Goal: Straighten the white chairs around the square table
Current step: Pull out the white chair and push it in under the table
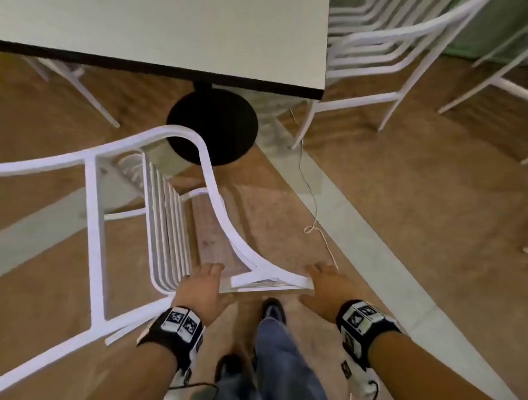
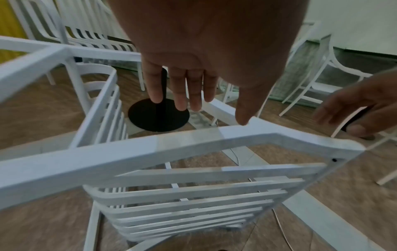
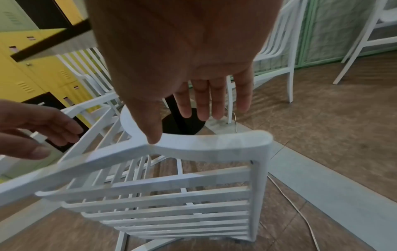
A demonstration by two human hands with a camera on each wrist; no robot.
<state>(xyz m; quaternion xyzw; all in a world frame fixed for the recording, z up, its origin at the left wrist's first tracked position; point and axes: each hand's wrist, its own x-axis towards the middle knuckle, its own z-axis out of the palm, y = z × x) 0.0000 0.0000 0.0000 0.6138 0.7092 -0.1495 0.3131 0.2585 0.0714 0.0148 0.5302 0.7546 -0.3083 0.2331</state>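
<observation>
A white slatted chair [image 1: 211, 177] stands in front of me, its back rail nearest me and its seat towards the square table [image 1: 191, 31], which has a pale top and a black edge. My left hand [image 1: 204, 284] hovers over the left part of the back's top rail [image 2: 150, 149], fingers straight, its thumb tip at the rail. My right hand [image 1: 325, 284] is at the rail's right corner [image 3: 214, 146], also with straight fingers and the thumb tip on the rail. Neither hand is curled round the chair.
The table's black round base [image 1: 215, 123] sits just beyond the chair. More white chairs stand to the table's right [image 1: 380, 46] and far left [image 1: 73, 77]. A thin cable [image 1: 314, 216] trails across the floor. Yellow lockers [image 3: 32, 76] stand behind. My shoe [image 1: 272, 310] is close behind the chair.
</observation>
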